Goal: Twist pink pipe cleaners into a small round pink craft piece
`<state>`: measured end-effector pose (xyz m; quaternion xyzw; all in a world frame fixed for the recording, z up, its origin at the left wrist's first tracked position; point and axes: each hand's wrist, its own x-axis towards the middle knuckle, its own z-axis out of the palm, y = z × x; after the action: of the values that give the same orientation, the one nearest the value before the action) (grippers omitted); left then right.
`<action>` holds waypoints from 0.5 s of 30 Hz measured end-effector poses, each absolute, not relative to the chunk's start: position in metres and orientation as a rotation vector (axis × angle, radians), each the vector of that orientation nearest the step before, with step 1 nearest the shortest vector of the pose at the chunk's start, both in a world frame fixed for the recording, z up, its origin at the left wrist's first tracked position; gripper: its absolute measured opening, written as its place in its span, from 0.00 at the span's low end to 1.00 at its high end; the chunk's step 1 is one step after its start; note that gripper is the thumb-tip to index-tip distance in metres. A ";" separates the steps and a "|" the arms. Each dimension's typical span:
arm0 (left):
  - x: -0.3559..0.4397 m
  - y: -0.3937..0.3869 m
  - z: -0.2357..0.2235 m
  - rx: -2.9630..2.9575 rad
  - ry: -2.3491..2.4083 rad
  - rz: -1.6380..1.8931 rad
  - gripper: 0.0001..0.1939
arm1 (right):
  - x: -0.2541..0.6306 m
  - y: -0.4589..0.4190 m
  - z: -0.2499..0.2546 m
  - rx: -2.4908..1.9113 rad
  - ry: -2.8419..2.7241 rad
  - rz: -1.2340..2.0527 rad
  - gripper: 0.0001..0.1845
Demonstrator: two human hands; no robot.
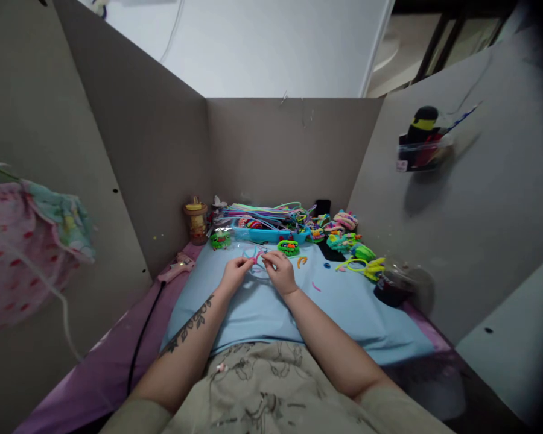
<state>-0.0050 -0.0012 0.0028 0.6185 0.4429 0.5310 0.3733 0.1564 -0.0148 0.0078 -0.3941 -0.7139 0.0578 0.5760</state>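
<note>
My left hand (235,274) and my right hand (280,274) meet over the blue cloth (248,313). Both pinch a pink pipe cleaner (256,259), which is bent between the fingertips. Light blue and other coloured strands show just beyond the fingers, too small to tell whether they are joined to it. A green fuzzy figure (288,246) lies close behind my right hand. To the right of that hand are a curled orange piece (302,261) and a short pink piece (316,287).
At the back, a blue tray (271,234) bears many pipe cleaners (266,211). Colourful fuzzy figures (341,241) crowd the right rear. A pink glue gun (177,268) with a black cord lies left. A dark container (393,289) stands right. Grey panels (294,147) enclose the table.
</note>
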 end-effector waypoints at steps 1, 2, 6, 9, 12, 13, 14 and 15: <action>-0.005 0.000 0.001 1.564 1.116 1.346 0.19 | 0.158 -0.016 0.009 -0.906 -1.722 0.096 0.11; -0.005 0.001 0.000 1.546 1.103 1.337 0.19 | 0.158 -0.017 0.009 -0.898 -1.767 0.066 0.12; -0.005 0.002 -0.002 1.504 1.084 1.308 0.19 | 0.158 -0.020 0.010 -0.906 -1.887 0.012 0.14; -0.005 0.000 0.001 1.489 1.068 1.305 0.17 | 0.156 -0.021 0.009 -0.931 -1.931 -0.017 0.16; -0.004 -0.003 0.005 1.491 1.048 1.300 0.16 | 0.156 -0.019 0.009 -0.944 -1.924 -0.048 0.17; -0.004 -0.003 0.006 1.489 1.045 1.300 0.16 | 0.156 -0.019 0.009 -0.947 -1.919 -0.061 0.17; -0.004 -0.004 0.007 1.485 1.040 1.300 0.16 | 0.156 -0.018 0.009 -0.951 -1.912 -0.073 0.16; -0.003 -0.004 0.007 1.478 1.033 1.302 0.16 | 0.156 -0.018 0.008 -0.955 -1.903 -0.085 0.15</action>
<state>-0.0035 -0.0044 0.0070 0.5957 0.4165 0.5249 0.4429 0.1563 -0.0179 0.0084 -0.3922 -0.7813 -0.0349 0.4842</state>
